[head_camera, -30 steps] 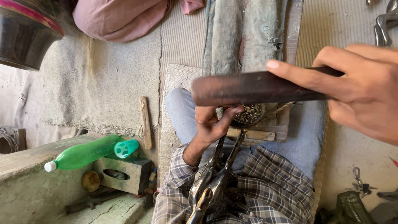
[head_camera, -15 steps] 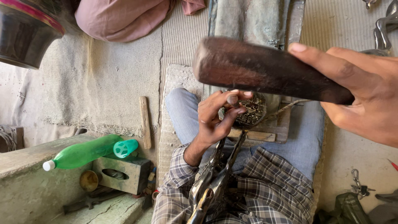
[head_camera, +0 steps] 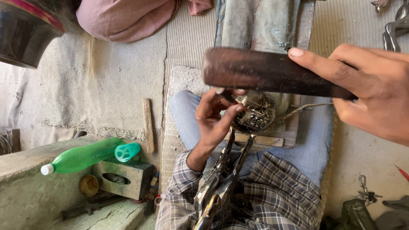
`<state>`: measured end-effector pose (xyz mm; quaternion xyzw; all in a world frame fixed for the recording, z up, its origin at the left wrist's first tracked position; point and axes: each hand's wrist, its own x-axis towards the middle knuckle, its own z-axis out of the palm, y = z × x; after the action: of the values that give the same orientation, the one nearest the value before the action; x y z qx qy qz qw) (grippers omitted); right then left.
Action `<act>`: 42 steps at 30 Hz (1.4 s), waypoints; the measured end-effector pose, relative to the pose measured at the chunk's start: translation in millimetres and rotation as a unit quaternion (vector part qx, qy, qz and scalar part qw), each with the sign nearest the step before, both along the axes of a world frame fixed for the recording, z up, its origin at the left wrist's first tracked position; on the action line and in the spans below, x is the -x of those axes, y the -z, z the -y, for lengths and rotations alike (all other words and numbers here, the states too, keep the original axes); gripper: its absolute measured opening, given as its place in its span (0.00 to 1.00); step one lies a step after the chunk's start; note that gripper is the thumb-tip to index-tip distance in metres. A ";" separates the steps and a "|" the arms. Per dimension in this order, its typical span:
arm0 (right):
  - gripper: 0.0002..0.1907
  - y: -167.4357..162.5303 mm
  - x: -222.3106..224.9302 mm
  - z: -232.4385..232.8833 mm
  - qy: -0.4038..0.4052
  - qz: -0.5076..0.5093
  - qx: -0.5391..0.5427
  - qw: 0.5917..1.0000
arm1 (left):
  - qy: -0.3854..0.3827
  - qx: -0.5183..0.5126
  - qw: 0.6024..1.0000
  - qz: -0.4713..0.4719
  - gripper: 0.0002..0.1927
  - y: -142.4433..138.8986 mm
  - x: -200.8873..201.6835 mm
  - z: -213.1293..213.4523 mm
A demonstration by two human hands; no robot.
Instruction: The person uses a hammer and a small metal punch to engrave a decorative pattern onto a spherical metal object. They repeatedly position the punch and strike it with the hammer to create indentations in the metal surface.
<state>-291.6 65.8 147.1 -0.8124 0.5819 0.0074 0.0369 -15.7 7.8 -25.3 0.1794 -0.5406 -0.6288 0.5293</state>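
My right hand (head_camera: 372,89) grips a thick dark wooden mallet (head_camera: 264,71), held level above my lap and close to the camera. Below it, my left hand (head_camera: 213,124) pinches a small dark punch (head_camera: 226,96) against the top left of a round engraved silver metal piece (head_camera: 257,111). That piece rests on a wooden board (head_camera: 260,140) across my jeans-clad legs. Long shiny metal stems (head_camera: 219,183) run from the piece down toward my plaid shirt. The mallet hides the top of the piece.
A green plastic bottle (head_camera: 81,156) lies on a concrete block (head_camera: 123,179) at the left, with a wooden stick (head_camera: 148,124) beside it. A dark pot (head_camera: 23,32) and pink cloth (head_camera: 123,17) sit at the top left. Keys (head_camera: 366,192) lie at the lower right, with metal parts (head_camera: 394,25) at the top right.
The mallet has lifted up from the engraved piece toward the camera and now looks larger. My left hand has shifted slightly up the piece with the punch.
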 end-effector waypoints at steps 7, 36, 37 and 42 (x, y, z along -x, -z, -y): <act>0.52 -10.1 -6.4 14.0 -0.106 -0.061 0.073 0.990 | -0.052 0.009 0.998 0.032 0.18 20.2 -4.1 -13.6; 0.51 -32.6 -33.6 32.2 -0.089 -0.180 -0.026 0.979 | -0.055 0.077 0.995 0.014 0.30 34.0 -3.5 -13.5; 0.50 -32.4 -32.3 32.2 -0.087 -0.178 -0.029 0.980 | -0.048 0.071 0.996 0.007 0.29 34.6 -3.9 -13.3; 0.50 -30.9 -31.7 34.1 -0.098 -0.172 -0.006 0.980 | -0.040 0.057 0.997 0.039 0.25 38.5 -6.9 -14.0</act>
<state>-259.9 31.7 178.0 -0.8516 0.4973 0.1542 -0.0601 -8.8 21.7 -63.8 0.1950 -0.5880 -0.5678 0.5420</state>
